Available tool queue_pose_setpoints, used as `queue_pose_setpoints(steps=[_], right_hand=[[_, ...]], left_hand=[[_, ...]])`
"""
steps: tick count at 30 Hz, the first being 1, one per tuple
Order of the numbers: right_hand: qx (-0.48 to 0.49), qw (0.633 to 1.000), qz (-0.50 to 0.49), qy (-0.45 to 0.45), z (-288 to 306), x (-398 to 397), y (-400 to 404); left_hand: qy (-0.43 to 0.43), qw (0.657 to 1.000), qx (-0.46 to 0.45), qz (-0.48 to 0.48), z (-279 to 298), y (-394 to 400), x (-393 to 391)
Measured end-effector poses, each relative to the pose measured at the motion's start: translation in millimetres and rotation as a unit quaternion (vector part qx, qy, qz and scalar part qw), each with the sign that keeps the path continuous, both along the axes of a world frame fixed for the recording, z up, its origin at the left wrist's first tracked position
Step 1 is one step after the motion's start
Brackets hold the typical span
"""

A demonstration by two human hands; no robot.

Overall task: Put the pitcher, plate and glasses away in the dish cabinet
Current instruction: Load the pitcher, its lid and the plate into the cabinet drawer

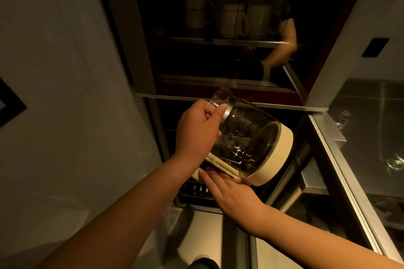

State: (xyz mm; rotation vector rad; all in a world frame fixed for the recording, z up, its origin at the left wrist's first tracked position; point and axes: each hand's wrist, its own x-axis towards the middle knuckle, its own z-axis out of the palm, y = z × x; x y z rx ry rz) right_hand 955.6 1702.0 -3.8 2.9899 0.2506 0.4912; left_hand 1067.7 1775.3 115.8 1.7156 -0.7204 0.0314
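Observation:
A clear glass pitcher (247, 137) with a cream base band and a metal neck ring is held tilted in front of the dish cabinet (229, 61). My left hand (196, 131) grips its neck and handle side, thumb over the metal ring. My right hand (229, 190) lies under the pitcher's lower side, fingers straight and touching it. The cabinet's dark glass front shows a shelf with several white mugs (234, 17) and a reflection of an arm. Plate and glasses on the counter are hard to make out.
A pale wall panel (65, 94) fills the left. A steel counter edge (341, 170) runs down the right, with glassware glints (395, 164) on its dark top. Below the cabinet sits an appliance panel with knobs (196, 189).

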Motion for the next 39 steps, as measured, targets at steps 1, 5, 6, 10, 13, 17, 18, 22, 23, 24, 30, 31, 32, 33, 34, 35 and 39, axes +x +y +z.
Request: queue_pose_setpoints(steps=[1, 5, 6, 10, 13, 17, 18, 22, 23, 24, 30, 31, 32, 33, 34, 35, 39], right_hand=[[0.0, 1.0, 0.0, 0.001, 1, 0, 1], [-0.028, 1.0, 0.007, 0.009, 7, -4, 4], [-0.039, 0.999, 0.014, 0.012, 9, -7, 4], [-0.088, 0.995, 0.048, -0.009, 20, -15, 7], [-0.107, 0.992, 0.069, -0.006, 33, -21, 10], [-0.132, 0.986, 0.1, 0.003, 47, -30, 9], [-0.125, 0.987, 0.104, 0.008, 49, -32, 8], [-0.117, 0.986, 0.119, 0.019, 50, -39, 5], [-0.116, 0.986, 0.121, 0.025, 52, -40, 4], [-0.11, 0.986, 0.123, 0.024, 55, -42, 3], [-0.032, 0.993, 0.105, 0.041, 69, -43, -2], [-0.02, 0.994, 0.1, 0.037, 69, -43, -4], [-0.005, 0.995, 0.095, 0.03, 69, -43, -6], [0.009, 0.996, 0.091, 0.023, 67, -44, -9], [0.023, 0.996, 0.09, 0.015, 66, -43, -10], [0.039, 0.996, 0.075, 0.009, 68, -44, -10], [0.119, 0.992, 0.017, 0.025, 77, -43, -13]], left_hand=[[0.001, 1.0, 0.003, 0.0, 0, 1, 0], [0.006, 1.0, 0.015, 0.0, 2, 4, -1], [0.007, 1.0, 0.014, -0.001, 2, 5, 0], [0.012, 1.0, 0.018, -0.004, 6, 7, 2], [0.01, 1.0, 0.02, -0.012, 11, 8, 3], [0.002, 0.999, 0.046, -0.028, 15, 6, 2], [-0.002, 0.998, 0.058, -0.028, 15, 4, 1], [-0.029, 0.995, 0.091, -0.022, 19, 0, -3], [-0.04, 0.994, 0.099, -0.019, 20, -1, -3], [-0.05, 0.993, 0.106, -0.016, 20, -1, -4], [-0.133, 0.982, 0.135, -0.011, 20, 2, -8], [-0.152, 0.978, 0.145, -0.01, 19, 3, -7], [-0.172, 0.972, 0.158, -0.006, 19, 4, -6], [-0.191, 0.967, 0.171, -0.004, 18, 6, -6], [-0.205, 0.962, 0.181, -0.005, 18, 8, -5], [-0.212, 0.959, 0.188, -0.011, 17, 10, -5], [-0.22, 0.951, 0.21, -0.052, 16, 16, 0]])
